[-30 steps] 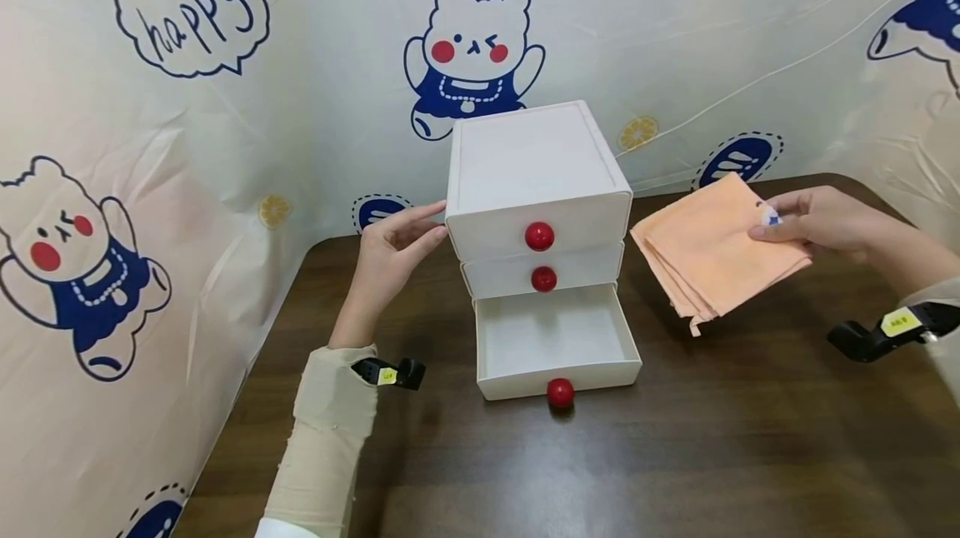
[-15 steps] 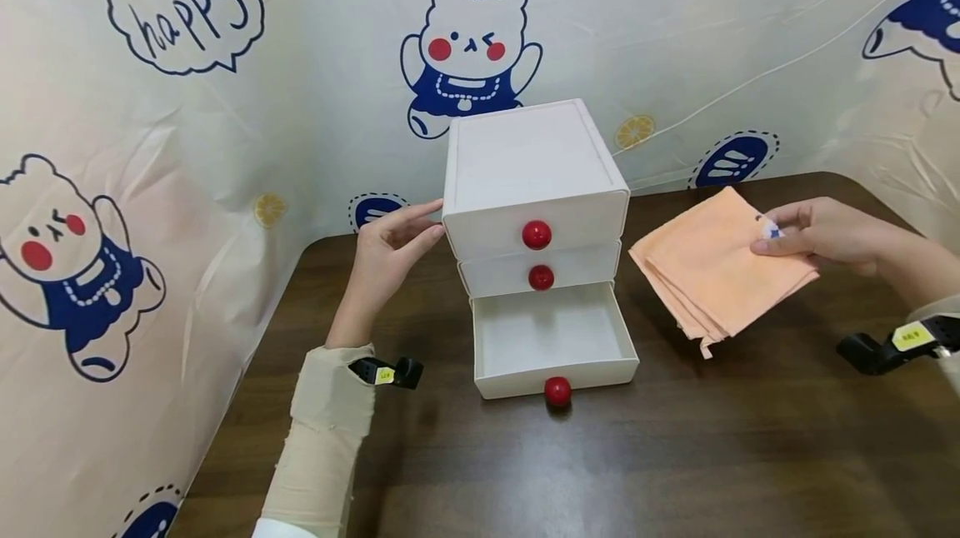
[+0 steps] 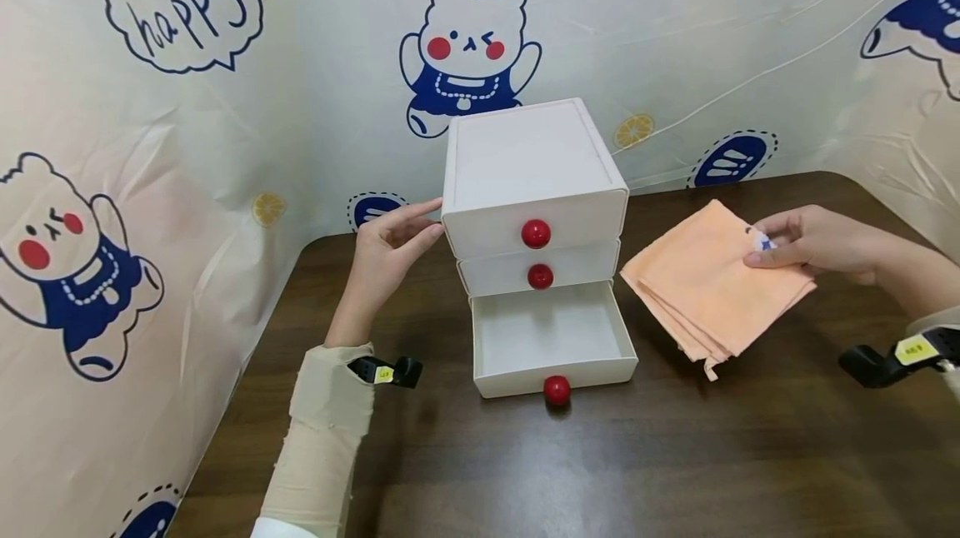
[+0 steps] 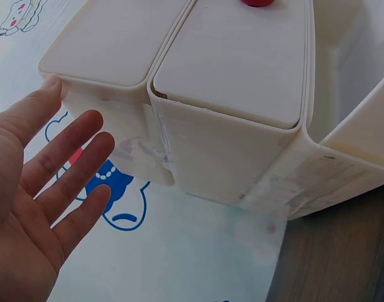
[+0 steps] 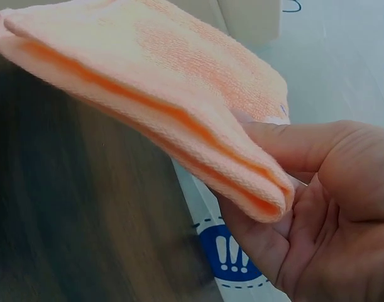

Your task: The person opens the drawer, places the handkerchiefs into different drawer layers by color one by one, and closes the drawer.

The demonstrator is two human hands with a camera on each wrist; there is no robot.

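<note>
A white three-drawer box (image 3: 532, 156) stands on the table, its bottom drawer (image 3: 551, 330) pulled out with nothing inside. The two upper drawers are closed, and each drawer front carries a red round knob (image 3: 536, 233). My left hand (image 3: 386, 259) touches the box's upper left side with its fingers extended; the left wrist view shows the thumb (image 4: 50, 85) at a corner of the box. To the right of the box, my right hand (image 3: 817, 246) pinches a folded peach towel (image 3: 712, 280) between thumb and fingers, above the table. Several folded layers show in the right wrist view.
The brown wooden table (image 3: 637, 463) runs in front of the box. A white cloth backdrop (image 3: 675, 38) with printed cartoon bears hangs behind and to the left. A black wrist camera (image 3: 386, 371) sits on the left sleeve, another on the right.
My right hand has lowered the folded towel a little, and it has come slightly closer to the box. The left hand and the drawers stay as they were; the head view has shifted slightly.
</note>
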